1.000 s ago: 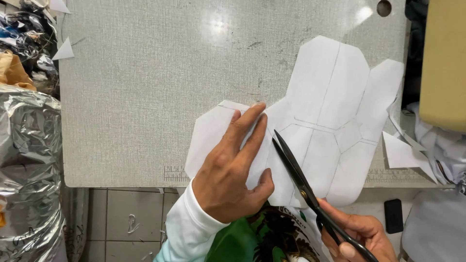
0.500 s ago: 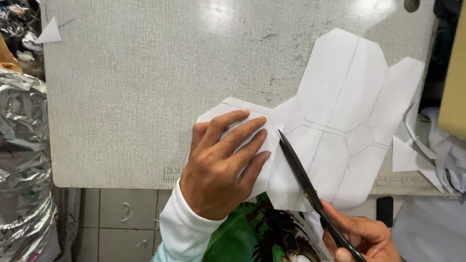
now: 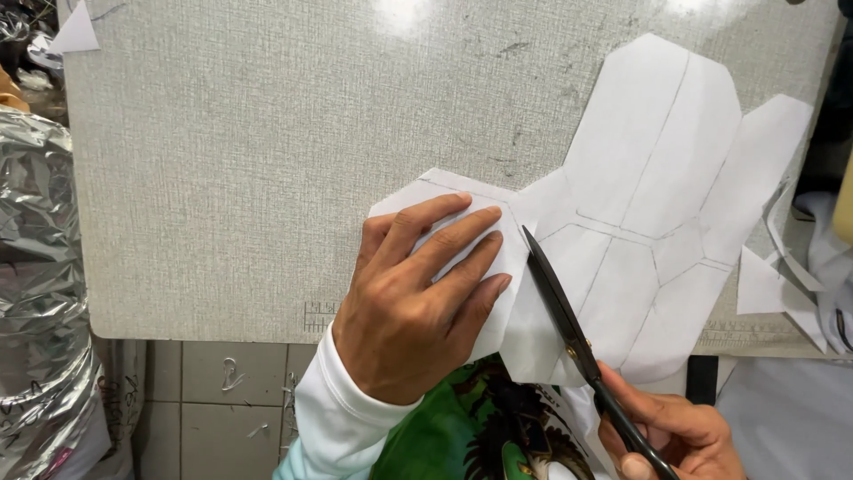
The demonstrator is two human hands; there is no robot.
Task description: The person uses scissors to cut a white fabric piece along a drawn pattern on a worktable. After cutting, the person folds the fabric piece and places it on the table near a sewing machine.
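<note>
While the left hand (image 3: 413, 311) lies flat with fingers spread on the near left flap of the white paper pattern (image 3: 640, 222), the right hand (image 3: 675, 436) at the near right edge has its grip clenched around the handles of the black scissors (image 3: 569, 333). The blades look nearly closed and point away and to the left, lying along the edge of the flap just beside the left fingertips. The pattern rests on the grey bench (image 3: 249, 178), its near edge hanging a little over the bench's near rim, and pencil lines mark out its panels.

To cut well here, I judge the blades should follow the pencilled line exactly, opening only a little for each short bite so the edge stays straight. The left hand pins the paper but has no grip on it; it should press firmly and keep its fingertips clear of the blade path, since they sit very near it. Turning the paper rather than twisting the wrist would likely keep the cut clean at the corner. Small paper offcuts (image 3: 764, 280) lie to the right, and crumpled silver foil (image 3: 40, 293) sits at the left.
</note>
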